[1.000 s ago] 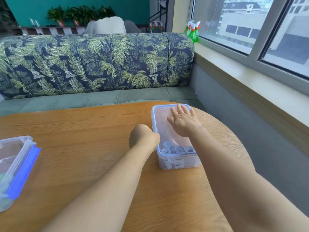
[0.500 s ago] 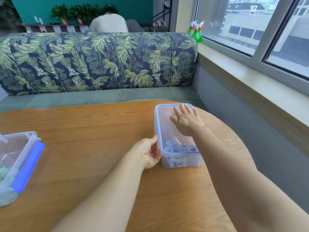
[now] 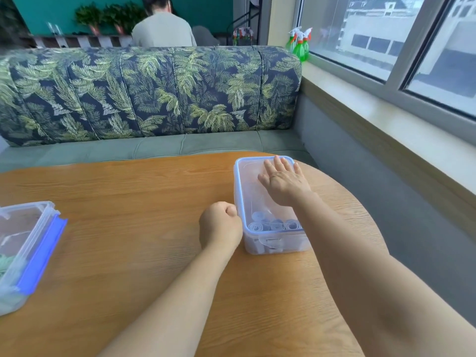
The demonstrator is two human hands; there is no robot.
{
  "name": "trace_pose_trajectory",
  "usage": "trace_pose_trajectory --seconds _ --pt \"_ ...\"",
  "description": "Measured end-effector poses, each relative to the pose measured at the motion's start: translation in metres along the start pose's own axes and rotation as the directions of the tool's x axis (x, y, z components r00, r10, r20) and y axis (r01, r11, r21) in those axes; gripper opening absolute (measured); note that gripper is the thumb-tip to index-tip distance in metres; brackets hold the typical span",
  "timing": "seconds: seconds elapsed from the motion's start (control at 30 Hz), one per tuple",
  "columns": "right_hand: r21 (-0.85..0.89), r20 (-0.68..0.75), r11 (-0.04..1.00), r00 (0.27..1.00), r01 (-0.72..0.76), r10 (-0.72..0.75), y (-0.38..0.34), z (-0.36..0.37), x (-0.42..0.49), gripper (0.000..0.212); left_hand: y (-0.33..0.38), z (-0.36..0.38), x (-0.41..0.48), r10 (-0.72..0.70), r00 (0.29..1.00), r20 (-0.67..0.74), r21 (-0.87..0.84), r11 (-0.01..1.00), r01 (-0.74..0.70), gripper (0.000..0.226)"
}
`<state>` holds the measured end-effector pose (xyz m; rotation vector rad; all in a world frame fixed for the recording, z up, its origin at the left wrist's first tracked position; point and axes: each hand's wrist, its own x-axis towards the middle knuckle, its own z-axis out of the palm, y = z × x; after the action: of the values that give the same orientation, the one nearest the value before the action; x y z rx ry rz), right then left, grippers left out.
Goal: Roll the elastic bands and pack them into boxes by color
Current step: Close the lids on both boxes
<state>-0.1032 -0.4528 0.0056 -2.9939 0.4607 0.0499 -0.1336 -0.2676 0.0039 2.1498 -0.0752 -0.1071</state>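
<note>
A clear plastic box (image 3: 251, 181) with a blue-rimmed lid stands on the right side of the wooden table (image 3: 128, 228). Through the lid I see several rolled pale blue elastic bands (image 3: 273, 224) at its near end. My right hand (image 3: 284, 182) lies flat on the lid's far half with the fingers straight. My left hand (image 3: 220, 228) is curled into a fist against the box's left side near the front corner, and nothing shows in it.
A second clear box (image 3: 28, 243) with a blue side clasp sits at the table's left edge and holds green bands (image 3: 6, 264). Behind the table is a leaf-print sofa (image 3: 154, 94). A person (image 3: 162, 29) sits beyond it. Green spray bottles (image 3: 298, 46) stand on the windowsill.
My left hand was a fist, opened with its fingers at the box's left side, and is now a fist against it again. The right hand has stayed flat on the lid.
</note>
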Motion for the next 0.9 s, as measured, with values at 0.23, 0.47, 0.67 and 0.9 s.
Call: trace_pose_trajectory --seconds 0.23,0.47,0.67,0.9 --pt "0.187 -0.217 0.962 0.947 -0.197 0.236 0.003 -0.036 -0.044 0.037 0.012 -0.008 -0.014 0.032 0.999 0.038 0.279 0.959 -0.041 0.038" --pt "0.44 -0.034 0.792 0.874 -0.423 0.485 0.016 -0.013 -0.1 0.034 0.026 0.002 -0.012 -0.109 0.992 0.057 0.164 0.981 0.099 0.017" --pt "0.471 -0.087 0.779 0.857 -0.414 0.508 0.016 -0.007 -0.103 0.044 0.026 0.003 -0.01 -0.23 0.969 0.085 -0.047 0.971 0.234 0.019" --pt "0.425 -0.036 0.83 0.91 -0.361 0.414 0.019 -0.017 -0.112 0.037 0.024 -0.005 -0.013 0.004 0.995 0.1 0.371 0.928 -0.041 0.025"
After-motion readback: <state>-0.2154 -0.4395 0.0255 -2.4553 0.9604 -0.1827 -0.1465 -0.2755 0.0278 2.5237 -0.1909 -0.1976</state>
